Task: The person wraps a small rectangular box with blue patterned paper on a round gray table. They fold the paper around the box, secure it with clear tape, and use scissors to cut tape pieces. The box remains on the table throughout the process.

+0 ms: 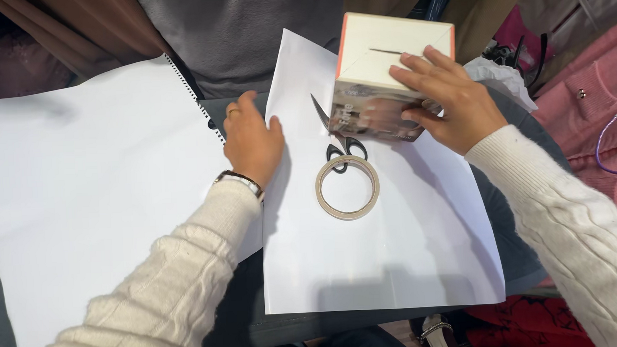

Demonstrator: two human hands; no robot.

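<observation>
My right hand (pixel 444 98) grips a cardboard box (pixel 380 59) with a white top, orange edge and a slot, held tilted on a white paper sheet (pixel 381 253). My left hand (pixel 251 138) rests flat on that sheet's left edge, fingers together, holding nothing. Black-handled scissors (pixel 338 141) lie on the sheet, their blades partly under the box. A roll of clear tape (pixel 347 187) lies just below the scissors' handles. Both arms wear cream knitted sleeves, and the left wrist has a watch.
A large white sheet with a perforated edge (pixel 94 183) lies to the left over a dark grey surface (pixel 238 315). Pink fabric (pixel 596 98) and crumpled white paper (pixel 498 75) sit at the right. Grey cloth (pixel 240 31) lies behind.
</observation>
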